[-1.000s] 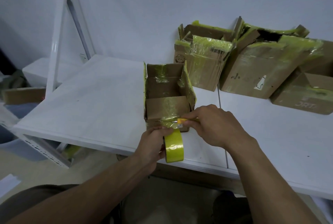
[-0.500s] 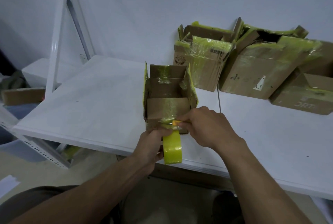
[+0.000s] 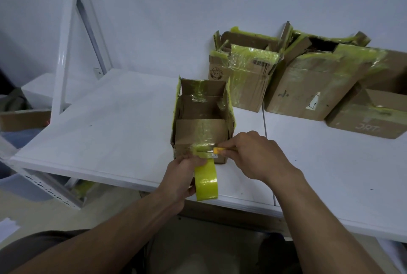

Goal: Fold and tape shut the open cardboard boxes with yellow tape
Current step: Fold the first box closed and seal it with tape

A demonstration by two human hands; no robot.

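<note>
A small open cardboard box [image 3: 201,117] with old yellow tape on its flaps stands near the front edge of the white table [image 3: 110,124]. My left hand [image 3: 179,175] grips a roll of yellow tape [image 3: 206,182] just below the box's near side, with a strip running up onto the box's near flap. My right hand [image 3: 257,157] holds a small yellow-handled cutter [image 3: 217,150], its blade against the tape strip at the box's front top edge.
Three taped cardboard boxes [image 3: 246,75] [image 3: 317,84] [image 3: 374,115] stand at the back right against the wall. A white metal shelf frame [image 3: 63,53] rises at the left. Another cardboard box [image 3: 24,119] sits low at far left, beyond the table.
The cutter in my right hand has slid leftward along the tape strip at the box's front edge. My left hand and the roll have stayed almost still.
</note>
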